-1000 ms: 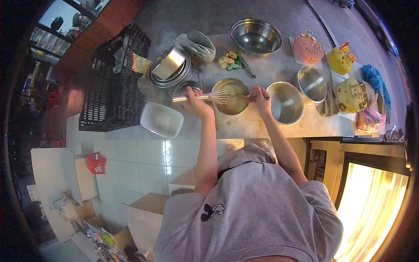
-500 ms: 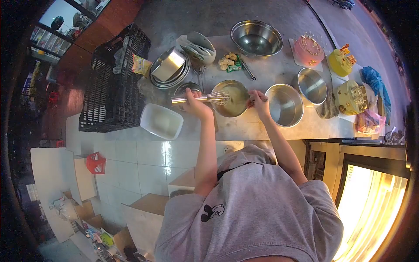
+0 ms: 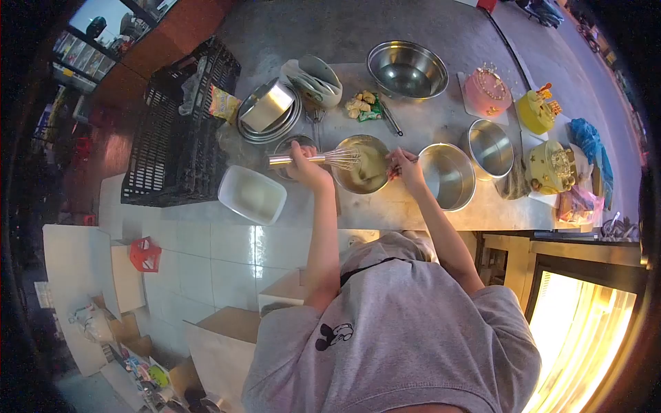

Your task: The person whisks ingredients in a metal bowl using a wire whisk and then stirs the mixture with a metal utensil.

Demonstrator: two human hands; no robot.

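My left hand (image 3: 305, 165) is wrapped round the metal handle of a whisk (image 3: 341, 159). The whisk lies nearly level, its wires over the left part of a steel bowl (image 3: 339, 180). Pale yellow batter (image 3: 370, 165) shows in the bowl, with thick folds on its surface. My right hand (image 3: 406, 169) is closed at the bowl's right rim. Its fingers are bent together around something small and thin that I cannot make out. Left of the bowl, a smaller round container (image 3: 282, 146) is partly hidden behind my left hand.
Two round cake tins (image 3: 449, 201) (image 3: 491, 146) stand to the right, near decorated cakes (image 3: 487, 91). A white tub (image 3: 252, 195) sits front left, by a black crate (image 3: 165, 138). Farther back are a large steel bowl (image 3: 407, 69) and stacked tins (image 3: 267, 110).
The camera view has shifted slightly, so the table sits lower. The batter looks paler and more folded. Both hands stay near the bowl, and my left hand still holds the whisk.
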